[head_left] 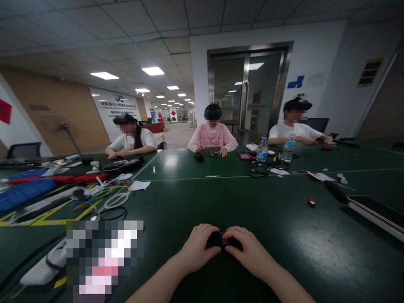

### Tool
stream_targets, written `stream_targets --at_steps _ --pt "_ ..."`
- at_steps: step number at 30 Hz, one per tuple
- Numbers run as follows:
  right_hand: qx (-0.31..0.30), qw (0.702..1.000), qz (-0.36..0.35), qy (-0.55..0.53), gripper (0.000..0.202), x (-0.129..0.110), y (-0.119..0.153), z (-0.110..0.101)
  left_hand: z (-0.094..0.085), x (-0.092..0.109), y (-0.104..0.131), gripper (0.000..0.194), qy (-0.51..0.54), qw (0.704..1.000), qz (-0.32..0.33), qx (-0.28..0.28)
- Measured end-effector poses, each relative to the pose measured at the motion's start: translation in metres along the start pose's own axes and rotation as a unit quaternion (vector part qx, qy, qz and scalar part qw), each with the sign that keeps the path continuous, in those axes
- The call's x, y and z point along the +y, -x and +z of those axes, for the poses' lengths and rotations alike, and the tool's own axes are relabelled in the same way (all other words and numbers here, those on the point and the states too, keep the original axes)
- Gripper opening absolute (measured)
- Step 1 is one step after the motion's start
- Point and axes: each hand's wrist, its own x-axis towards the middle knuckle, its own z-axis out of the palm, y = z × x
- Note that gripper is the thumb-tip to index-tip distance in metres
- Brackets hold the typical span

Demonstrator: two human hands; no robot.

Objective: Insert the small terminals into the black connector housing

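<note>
Both of my hands rest low over the dark green table (176,202), close together in the middle of the view. Between them is a small black object (223,240), mostly covered by fingers, so its kind does not show. My left hand (199,244) is closed around its left end, thumb in front. The right end sits in my right hand (244,248), with that thumb also pressed to the near side. The two hands nearly touch at the object's middle.
Cables (116,201), a white power strip (47,263) and a blue tray (27,191) crowd the left. To the right are a small red-and-black item (311,202), a phone (378,212) and water bottles (261,150). Several people (213,136) sit across the table.
</note>
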Motion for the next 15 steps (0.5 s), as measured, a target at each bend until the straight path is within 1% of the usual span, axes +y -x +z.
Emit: stream_targets --at_steps 6,12,15 --pt "0.028 0.999 -0.003 -0.034 0.021 0.0024 -0.0016 0.0001 -0.0005 0.0017 -0.0001 0.040 0.001 1.000 0.000 0.004" --pt "0.056 0.996 0.036 -0.058 0.023 0.0021 -0.0031 -0.0062 -0.0018 0.0023 0.0001 0.040 0.006 1.000 -0.004 0.001" --pt "0.069 0.993 0.039 -0.085 0.025 0.0035 -0.0037 -0.0083 -0.0034 0.0038 0.0006 0.040 0.012 1.000 -0.013 -0.002"
